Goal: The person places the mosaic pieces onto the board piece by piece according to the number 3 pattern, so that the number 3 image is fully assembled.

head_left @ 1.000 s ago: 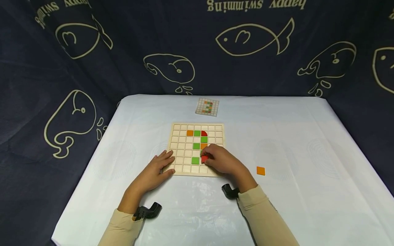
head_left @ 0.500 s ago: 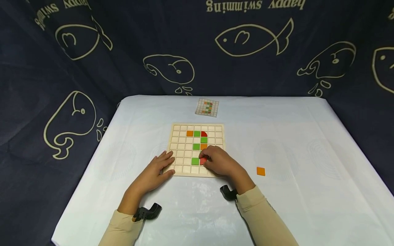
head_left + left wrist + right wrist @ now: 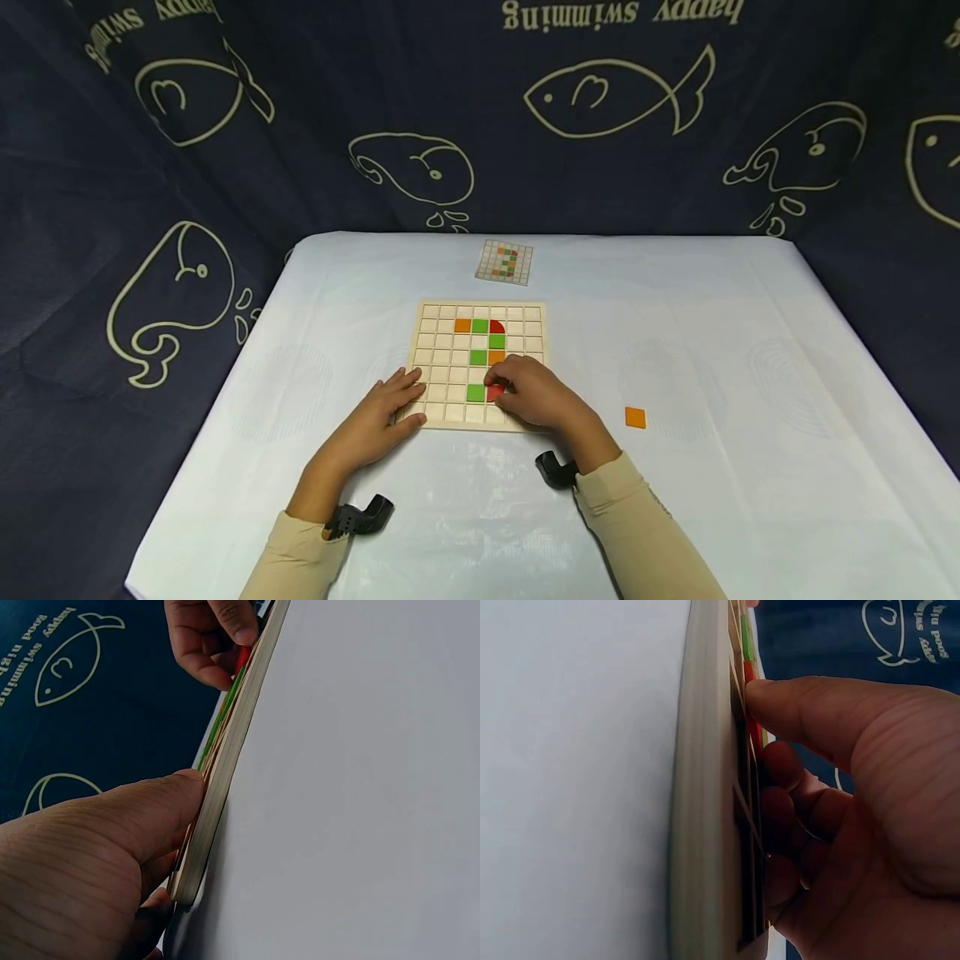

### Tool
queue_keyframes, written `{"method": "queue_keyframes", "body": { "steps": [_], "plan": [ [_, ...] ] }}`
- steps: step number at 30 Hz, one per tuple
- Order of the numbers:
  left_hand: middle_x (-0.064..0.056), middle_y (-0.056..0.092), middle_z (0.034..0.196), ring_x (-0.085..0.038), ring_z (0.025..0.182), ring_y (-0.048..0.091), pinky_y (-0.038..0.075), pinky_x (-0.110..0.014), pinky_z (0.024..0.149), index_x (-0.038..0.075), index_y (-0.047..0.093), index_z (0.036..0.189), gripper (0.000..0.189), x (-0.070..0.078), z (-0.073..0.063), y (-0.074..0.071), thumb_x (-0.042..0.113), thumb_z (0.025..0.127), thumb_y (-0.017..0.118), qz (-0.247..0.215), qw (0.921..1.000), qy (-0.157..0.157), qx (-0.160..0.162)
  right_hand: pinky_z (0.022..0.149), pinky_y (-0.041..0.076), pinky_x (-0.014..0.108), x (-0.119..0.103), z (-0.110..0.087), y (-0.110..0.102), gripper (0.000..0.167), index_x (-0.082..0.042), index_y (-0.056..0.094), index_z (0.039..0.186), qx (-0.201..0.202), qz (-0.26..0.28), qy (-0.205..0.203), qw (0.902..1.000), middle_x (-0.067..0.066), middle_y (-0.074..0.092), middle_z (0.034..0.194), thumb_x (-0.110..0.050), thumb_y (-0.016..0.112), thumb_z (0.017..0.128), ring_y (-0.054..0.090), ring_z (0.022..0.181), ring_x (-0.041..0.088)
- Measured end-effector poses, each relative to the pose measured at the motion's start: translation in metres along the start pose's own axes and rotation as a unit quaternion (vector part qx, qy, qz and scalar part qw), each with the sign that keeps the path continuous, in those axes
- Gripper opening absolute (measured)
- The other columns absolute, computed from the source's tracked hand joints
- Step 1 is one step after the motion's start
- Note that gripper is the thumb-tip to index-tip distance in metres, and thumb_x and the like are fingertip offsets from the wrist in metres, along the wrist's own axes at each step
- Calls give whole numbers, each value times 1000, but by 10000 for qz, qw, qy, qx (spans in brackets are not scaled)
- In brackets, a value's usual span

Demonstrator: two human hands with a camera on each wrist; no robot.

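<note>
The wooden grid board lies on the table with green, orange and red tiles set in its squares. My right hand is over the board's lower right part. Its thumb and index finger pinch a red rounded tile, just right of a green tile in the same row. In the right wrist view, the thumb lies against the red tile, low at the board's surface. My left hand rests on the board's left edge, fingers spread and fairly straight. Part of the tile column is hidden under the right hand.
A loose orange tile lies on the white table to the right of the board. Behind the board lies a small pattern card printed with a coloured grid. A dark curtain with fish drawings hangs behind the table.
My right hand has shifted slightly left with the red tile, bringing it beside the green tile; in the last half second it barely moves. My left hand stays put.
</note>
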State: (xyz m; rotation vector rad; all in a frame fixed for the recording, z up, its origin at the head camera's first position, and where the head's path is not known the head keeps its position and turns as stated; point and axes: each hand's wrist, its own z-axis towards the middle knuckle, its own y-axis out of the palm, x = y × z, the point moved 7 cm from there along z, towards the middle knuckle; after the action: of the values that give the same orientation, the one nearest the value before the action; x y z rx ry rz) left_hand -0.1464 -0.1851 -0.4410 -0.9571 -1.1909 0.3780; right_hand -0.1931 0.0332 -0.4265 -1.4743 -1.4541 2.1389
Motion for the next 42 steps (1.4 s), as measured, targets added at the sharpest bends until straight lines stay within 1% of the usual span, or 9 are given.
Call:
{"method": "queue_keyframes", "body": {
  "steps": [4, 12, 19, 24, 27, 32, 37, 42],
  "plan": [
    [-13, 37, 156, -34, 147, 25, 14, -59, 117, -2, 52, 142, 55, 0, 0, 0, 24, 96, 68, 12, 10000, 9, -12, 85, 45, 37, 1, 0, 1, 26, -8, 70, 108, -5, 18, 63, 10000, 0, 63, 98, 0, 65, 84, 53, 89, 17],
    [-12, 37, 156, -33, 147, 25, 15, -59, 117, -2, 52, 142, 55, 0, 0, 0, 25, 96, 67, 9, 10000, 1, -7, 84, 45, 37, 0, 1, 0, 24, -8, 70, 106, 33, -1, 28, 10000, 0, 63, 97, -1, 66, 84, 53, 89, 17],
    [-11, 37, 156, -33, 147, 25, 14, -60, 117, -2, 52, 142, 55, -1, 0, 0, 25, 96, 68, -1, 10000, 15, 9, 85, 45, 37, -1, 1, 0, 22, -9, 70, 107, 19, -49, 92, 9999, 0, 63, 98, -2, 67, 86, 53, 89, 17],
    [-13, 37, 156, -34, 147, 25, 15, -60, 116, -2, 52, 142, 55, -1, 0, 0, 24, 96, 68, 20, 10000, 24, -1, 85, 46, 37, -2, -2, -2, 20, -8, 70, 106, 51, 6, -33, 10000, 1, 63, 98, -2, 67, 87, 53, 89, 17],
    [-13, 37, 156, -35, 146, 25, 16, -60, 116, -2, 52, 141, 55, -1, 1, 0, 24, 96, 68, 47, 10000, 34, -3, 86, 46, 37, -2, -7, -6, 19, -8, 69, 107, 94, 153, -57, 9998, 2, 62, 100, -3, 66, 89, 53, 90, 17],
    [-13, 37, 156, -34, 147, 25, 15, -60, 116, -2, 52, 142, 55, 0, 1, -1, 25, 96, 67, 44, 10000, 44, -28, 86, 46, 38, 5, -18, -18, 19, -9, 68, 110, 227, 347, 71, 9991, 1, 60, 104, -7, 67, 91, 52, 91, 17],
    [-12, 36, 156, -34, 147, 25, 15, -60, 117, -2, 52, 142, 55, 0, 0, 0, 25, 96, 67, 25, 10000, 22, -24, 86, 47, 39, 17, -33, -33, 21, -7, 67, 113, 385, 417, 266, 9980, 4, 61, 106, -8, 67, 92, 54, 92, 19],
    [-13, 37, 155, -35, 146, 26, 16, -61, 116, -2, 52, 142, 56, 0, 0, 0, 26, 96, 67, 38, 10000, 74, 22, 90, 48, 44, 33, -53, -54, 22, -5, 67, 114, 577, 412, 443, 9965, 8, 63, 111, -7, 68, 92, 59, 99, 24]
  ]
}}
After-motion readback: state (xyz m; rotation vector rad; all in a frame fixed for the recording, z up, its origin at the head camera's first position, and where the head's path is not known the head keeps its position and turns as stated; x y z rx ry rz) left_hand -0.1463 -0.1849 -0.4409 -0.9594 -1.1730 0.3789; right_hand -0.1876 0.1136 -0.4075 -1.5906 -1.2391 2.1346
